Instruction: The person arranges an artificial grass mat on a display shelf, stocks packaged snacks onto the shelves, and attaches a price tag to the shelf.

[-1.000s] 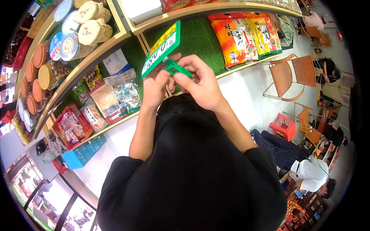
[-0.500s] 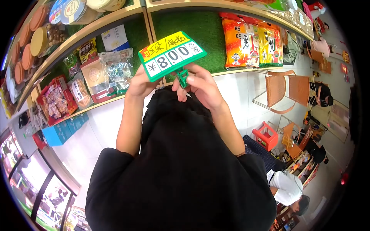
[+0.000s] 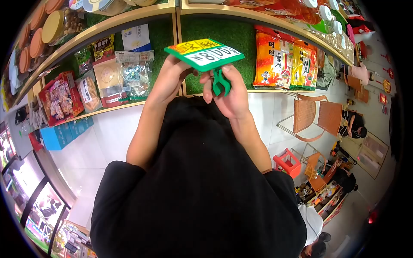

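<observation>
Green-framed price sign (image 3: 204, 53), held before the shelf (image 3: 223, 28): clip (image 3: 221, 82) pinched by right hand (image 3: 234, 96); left hand (image 3: 169, 81) at left edge, grip hidden. Snack bags (image 3: 273, 56) laid far right; red box (image 3: 77, 92), left, filled with packets (image 3: 59, 99).

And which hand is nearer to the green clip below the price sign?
The right. The right hand holds the green clip between thumb and fingers, while the left hand is off to the clip's left, by the left end of the price sign.

A green-framed price sign (image 3: 204, 52), yellow and white with black digits, is held up tilted, a green clip (image 3: 220, 78) beneath its near edge.
</observation>
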Motion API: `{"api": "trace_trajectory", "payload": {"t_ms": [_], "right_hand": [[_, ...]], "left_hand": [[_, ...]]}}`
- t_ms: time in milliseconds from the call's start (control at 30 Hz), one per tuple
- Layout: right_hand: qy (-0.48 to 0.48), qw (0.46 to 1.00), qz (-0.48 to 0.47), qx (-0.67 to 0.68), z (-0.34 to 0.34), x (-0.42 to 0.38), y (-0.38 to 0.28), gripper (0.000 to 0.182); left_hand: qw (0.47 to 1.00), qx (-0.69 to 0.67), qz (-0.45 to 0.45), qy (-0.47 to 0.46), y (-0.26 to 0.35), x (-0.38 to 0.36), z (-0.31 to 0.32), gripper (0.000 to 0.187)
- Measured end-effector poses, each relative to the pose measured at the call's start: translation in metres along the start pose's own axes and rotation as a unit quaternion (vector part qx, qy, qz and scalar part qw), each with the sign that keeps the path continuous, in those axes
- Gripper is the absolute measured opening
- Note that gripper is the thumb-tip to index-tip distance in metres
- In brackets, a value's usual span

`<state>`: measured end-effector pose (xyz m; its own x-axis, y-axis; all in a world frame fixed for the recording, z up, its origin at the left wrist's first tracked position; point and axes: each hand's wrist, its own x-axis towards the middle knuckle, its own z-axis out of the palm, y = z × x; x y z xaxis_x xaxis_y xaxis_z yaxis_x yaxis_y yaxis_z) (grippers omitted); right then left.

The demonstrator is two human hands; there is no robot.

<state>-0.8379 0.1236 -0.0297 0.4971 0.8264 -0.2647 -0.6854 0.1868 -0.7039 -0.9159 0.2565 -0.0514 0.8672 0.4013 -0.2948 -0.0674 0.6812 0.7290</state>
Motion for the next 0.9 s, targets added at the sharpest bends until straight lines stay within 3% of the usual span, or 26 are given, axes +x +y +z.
{"api": "trace_trajectory", "payload": {"t_ms": [233,267,400,500,567,633,700,733,767,800,833,867,900], "right_hand": [[-0.018,0.990,0.037,0.133,-0.004,0.005,-0.001,0.030],[-0.055,0.988,0.039,0.142,-0.008,0.007,-0.001,0.029],[-0.048,0.988,0.036,0.142,-0.003,0.013,0.000,0.028],[-0.062,0.994,-0.089,-0.002,-0.002,0.025,-0.004,0.027],[0.021,0.963,-0.219,-0.156,-0.006,0.036,-0.002,0.028],[0.002,0.924,-0.259,-0.283,-0.016,0.054,-0.014,0.027],[-0.012,0.909,-0.309,-0.281,-0.017,0.079,-0.020,0.025],[0.001,0.895,-0.307,-0.324,-0.016,0.089,-0.025,0.025],[0.013,0.879,-0.304,-0.366,-0.015,0.098,-0.030,0.024],[-0.004,0.863,-0.345,-0.369,-0.018,0.112,-0.030,0.023],[0.000,0.813,-0.417,-0.406,-0.024,0.129,-0.031,0.022],[-0.007,0.799,-0.455,-0.394,-0.022,0.140,-0.033,0.021],[-0.014,0.784,-0.492,-0.379,-0.021,0.148,-0.033,0.020]], "left_hand": [[0.994,0.046,0.059,-0.079,0.005,0.007,-0.005,0.029],[0.992,0.064,0.074,-0.076,0.006,0.007,-0.003,0.030],[0.991,0.072,0.081,-0.082,0.010,0.004,0.000,0.030],[0.991,0.055,0.053,-0.106,0.016,0.004,-0.004,0.038],[0.986,-0.064,0.121,-0.093,0.024,0.004,-0.005,0.049],[0.979,-0.104,0.138,-0.112,0.039,0.011,-0.009,0.059],[0.965,-0.088,0.186,-0.162,0.058,0.025,-0.010,0.061],[0.977,-0.040,0.182,-0.105,0.068,0.030,-0.005,0.057],[0.976,-0.040,0.188,-0.105,0.078,0.036,0.003,0.057],[0.979,-0.020,0.193,-0.064,0.089,0.041,0.012,0.046],[0.980,-0.002,0.197,-0.021,0.095,0.046,0.015,0.034],[0.973,0.094,0.212,-0.002,0.099,0.050,0.013,0.039],[0.972,0.092,0.216,0.002,0.100,0.055,0.013,0.039]]}}
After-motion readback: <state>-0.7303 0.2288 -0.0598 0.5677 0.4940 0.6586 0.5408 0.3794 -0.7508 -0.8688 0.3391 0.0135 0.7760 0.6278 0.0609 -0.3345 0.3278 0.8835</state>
